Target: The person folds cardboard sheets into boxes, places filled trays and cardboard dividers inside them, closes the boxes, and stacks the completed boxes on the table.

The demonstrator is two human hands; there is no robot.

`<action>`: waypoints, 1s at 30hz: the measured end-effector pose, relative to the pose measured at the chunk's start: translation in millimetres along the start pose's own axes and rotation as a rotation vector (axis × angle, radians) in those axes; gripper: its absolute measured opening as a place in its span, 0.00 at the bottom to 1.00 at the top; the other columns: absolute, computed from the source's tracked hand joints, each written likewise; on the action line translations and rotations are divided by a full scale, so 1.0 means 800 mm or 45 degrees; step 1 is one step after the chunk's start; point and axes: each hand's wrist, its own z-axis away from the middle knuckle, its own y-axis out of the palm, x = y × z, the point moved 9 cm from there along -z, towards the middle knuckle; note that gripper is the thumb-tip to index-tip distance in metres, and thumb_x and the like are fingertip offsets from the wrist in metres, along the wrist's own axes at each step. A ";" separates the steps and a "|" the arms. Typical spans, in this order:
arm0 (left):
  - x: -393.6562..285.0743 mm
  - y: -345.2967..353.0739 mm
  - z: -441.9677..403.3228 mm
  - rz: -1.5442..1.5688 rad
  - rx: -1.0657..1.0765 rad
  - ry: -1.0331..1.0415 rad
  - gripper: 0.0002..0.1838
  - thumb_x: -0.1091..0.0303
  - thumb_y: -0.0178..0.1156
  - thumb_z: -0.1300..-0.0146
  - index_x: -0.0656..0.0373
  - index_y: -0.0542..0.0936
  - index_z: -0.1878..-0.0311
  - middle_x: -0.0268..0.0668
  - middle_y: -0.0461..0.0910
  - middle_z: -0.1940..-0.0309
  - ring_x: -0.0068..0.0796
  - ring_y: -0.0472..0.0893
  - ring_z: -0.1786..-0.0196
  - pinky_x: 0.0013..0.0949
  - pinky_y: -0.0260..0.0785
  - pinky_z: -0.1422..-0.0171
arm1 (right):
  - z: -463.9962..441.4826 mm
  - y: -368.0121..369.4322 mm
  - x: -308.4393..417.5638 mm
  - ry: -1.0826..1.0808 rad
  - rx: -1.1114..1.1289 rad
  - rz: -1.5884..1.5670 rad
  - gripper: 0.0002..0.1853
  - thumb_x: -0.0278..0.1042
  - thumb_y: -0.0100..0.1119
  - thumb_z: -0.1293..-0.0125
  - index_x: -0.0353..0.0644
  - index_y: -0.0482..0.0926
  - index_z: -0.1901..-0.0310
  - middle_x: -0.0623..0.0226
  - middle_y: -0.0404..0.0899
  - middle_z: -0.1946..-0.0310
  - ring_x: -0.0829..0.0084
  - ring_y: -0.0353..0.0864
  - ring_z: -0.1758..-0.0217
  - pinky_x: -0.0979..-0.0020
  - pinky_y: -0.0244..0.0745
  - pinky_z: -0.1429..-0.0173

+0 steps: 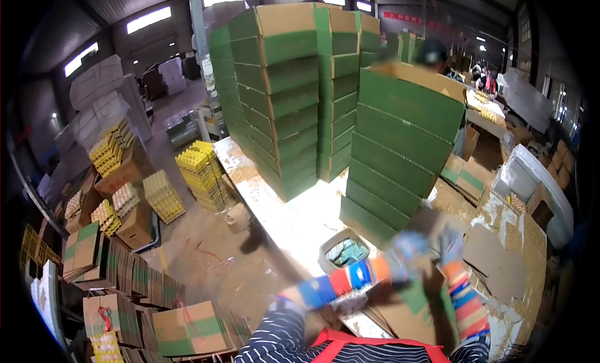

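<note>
My left hand (pixel 409 252), in a blue-grey glove with a striped sleeve, is blurred by motion just below the front stack of green boxes (pixel 400 150). Close to its right, my right hand (pixel 450 245), gloved too, is also smeared. Beneath both hands lies brown and green cardboard (pixel 406 307). Whether either hand grips anything cannot be made out. Left of my left hand, a small open box (pixel 344 249) holds teal items.
Tall green box stacks (pixel 281 106) stand on the white table (pixel 269 206). Yellow egg trays (pixel 201 175) and flattened cartons (pixel 190 328) are on the floor at left. Flat cardboard (pixel 497 263) lies at right. A person in a dark cap (pixel 431 52) is behind the boxes.
</note>
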 end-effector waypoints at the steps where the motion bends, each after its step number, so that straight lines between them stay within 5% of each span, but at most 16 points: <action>1: -0.027 0.097 0.046 0.167 0.268 0.013 0.44 0.51 0.66 0.63 0.63 0.64 0.41 0.51 0.65 0.44 0.49 0.66 0.43 0.48 0.57 0.39 | 0.058 0.031 -0.022 0.056 0.210 0.325 0.31 0.49 0.46 0.38 0.37 0.59 0.38 0.44 0.57 0.39 0.50 0.57 0.36 0.60 0.48 0.32; 2: -0.048 0.174 0.101 0.051 0.746 -0.005 0.56 0.46 0.68 0.70 0.62 0.56 0.36 0.52 0.55 0.37 0.51 0.55 0.34 0.52 0.43 0.31 | 0.116 0.084 -0.100 0.101 0.149 0.526 0.35 0.53 0.50 0.42 0.38 0.59 0.38 0.38 0.56 0.40 0.41 0.54 0.38 0.52 0.47 0.34; 3: -0.064 0.220 0.141 0.157 0.846 -0.036 0.62 0.44 0.69 0.76 0.61 0.53 0.34 0.52 0.50 0.35 0.54 0.46 0.31 0.55 0.31 0.30 | 0.168 0.082 -0.101 0.193 0.296 0.524 0.38 0.56 0.49 0.43 0.36 0.56 0.37 0.36 0.54 0.40 0.40 0.53 0.38 0.49 0.45 0.34; 4: -0.076 0.246 0.179 0.210 0.830 0.015 0.67 0.41 0.69 0.82 0.59 0.51 0.33 0.53 0.49 0.34 0.53 0.47 0.31 0.55 0.32 0.30 | 0.217 0.089 -0.112 0.245 0.391 0.522 0.44 0.62 0.48 0.44 0.33 0.53 0.36 0.35 0.53 0.39 0.39 0.51 0.36 0.47 0.41 0.33; 5: -0.099 0.238 0.194 0.021 1.030 0.075 0.56 0.48 0.67 0.71 0.56 0.55 0.35 0.52 0.53 0.36 0.50 0.51 0.32 0.54 0.38 0.30 | 0.262 0.091 -0.102 0.208 0.543 0.487 0.47 0.66 0.46 0.45 0.30 0.51 0.36 0.35 0.50 0.38 0.38 0.48 0.35 0.46 0.38 0.33; 7: -0.097 0.268 0.219 -0.261 0.627 0.147 0.37 0.59 0.59 0.56 0.56 0.61 0.40 0.49 0.60 0.40 0.47 0.59 0.36 0.49 0.50 0.34 | 0.326 0.079 -0.070 -0.045 0.629 0.604 0.57 0.74 0.49 0.56 0.31 0.51 0.36 0.38 0.47 0.36 0.39 0.45 0.34 0.45 0.36 0.32; 9: -0.104 0.264 0.217 -0.143 0.748 0.140 0.24 0.69 0.50 0.50 0.55 0.65 0.45 0.47 0.65 0.46 0.44 0.65 0.41 0.42 0.58 0.40 | 0.378 0.098 -0.080 -0.606 0.043 1.484 0.55 0.70 0.53 0.56 0.35 0.49 0.35 0.40 0.44 0.35 0.40 0.43 0.32 0.46 0.35 0.32; 12: -0.125 0.239 0.171 -0.091 1.041 0.121 0.21 0.67 0.51 0.50 0.54 0.69 0.49 0.41 0.69 0.51 0.40 0.70 0.48 0.40 0.64 0.47 | 0.384 0.065 -0.071 -0.133 0.594 0.590 0.39 0.54 0.54 0.49 0.38 0.59 0.39 0.43 0.59 0.41 0.46 0.57 0.37 0.50 0.49 0.35; 15: -0.142 0.167 0.079 -0.016 1.098 0.116 0.24 0.58 0.55 0.50 0.55 0.71 0.48 0.41 0.72 0.54 0.41 0.73 0.54 0.39 0.67 0.51 | 0.327 -0.052 -0.001 0.078 0.729 0.405 0.23 0.40 0.55 0.48 0.39 0.71 0.51 0.52 0.72 0.56 0.52 0.70 0.51 0.55 0.63 0.45; 17: -0.155 0.109 0.009 0.251 1.174 0.013 0.26 0.51 0.53 0.43 0.56 0.70 0.44 0.44 0.73 0.53 0.44 0.72 0.50 0.39 0.65 0.45 | 0.295 -0.171 0.048 -0.325 -0.095 0.394 0.14 0.27 0.56 0.53 0.42 0.74 0.61 0.59 0.74 0.69 0.55 0.73 0.63 0.60 0.68 0.59; 19: -0.120 0.134 0.005 0.711 1.432 -0.028 0.22 0.57 0.46 0.35 0.56 0.68 0.41 0.42 0.69 0.44 0.34 0.68 0.41 0.33 0.58 0.37 | 0.273 -0.219 0.049 -0.494 -0.337 0.409 0.15 0.24 0.56 0.53 0.42 0.75 0.59 0.60 0.74 0.68 0.56 0.73 0.64 0.60 0.68 0.59; 21: -0.101 0.144 -0.004 0.848 1.465 0.457 0.22 0.63 0.41 0.33 0.62 0.63 0.38 0.43 0.64 0.39 0.36 0.65 0.38 0.33 0.55 0.35 | 0.241 -0.197 0.010 -0.548 -0.189 0.450 0.22 0.32 0.59 0.53 0.41 0.72 0.53 0.57 0.73 0.63 0.55 0.71 0.60 0.57 0.65 0.54; 22: -0.091 0.144 -0.018 0.897 1.583 0.358 0.22 0.64 0.40 0.33 0.64 0.61 0.38 0.45 0.62 0.38 0.37 0.64 0.37 0.34 0.55 0.35 | 0.220 -0.197 0.019 -0.391 -0.136 0.519 0.28 0.38 0.61 0.54 0.41 0.69 0.48 0.54 0.71 0.59 0.54 0.69 0.56 0.54 0.62 0.49; 25: -0.039 0.158 -0.053 0.950 1.448 -0.366 0.24 0.60 0.50 0.38 0.61 0.67 0.41 0.44 0.72 0.47 0.36 0.70 0.43 0.33 0.61 0.38 | 0.214 -0.196 0.049 -0.202 -0.209 0.788 0.44 0.53 0.64 0.58 0.41 0.61 0.40 0.47 0.64 0.50 0.49 0.62 0.45 0.49 0.51 0.39; 27: -0.021 0.135 -0.078 0.435 1.280 -0.679 0.26 0.56 0.57 0.43 0.58 0.70 0.43 0.43 0.75 0.51 0.35 0.73 0.47 0.32 0.64 0.42 | 0.235 -0.197 0.055 -0.215 -0.248 0.710 0.38 0.54 0.61 0.56 0.42 0.66 0.43 0.48 0.66 0.51 0.49 0.62 0.45 0.46 0.50 0.38; 30: -0.045 0.123 -0.078 0.227 0.982 -0.287 0.29 0.61 0.60 0.49 0.59 0.68 0.42 0.46 0.74 0.51 0.34 0.74 0.48 0.32 0.65 0.43 | 0.267 -0.205 0.028 -0.349 -0.291 0.283 0.16 0.45 0.65 0.58 0.46 0.73 0.72 0.65 0.72 0.69 0.61 0.71 0.62 0.51 0.59 0.45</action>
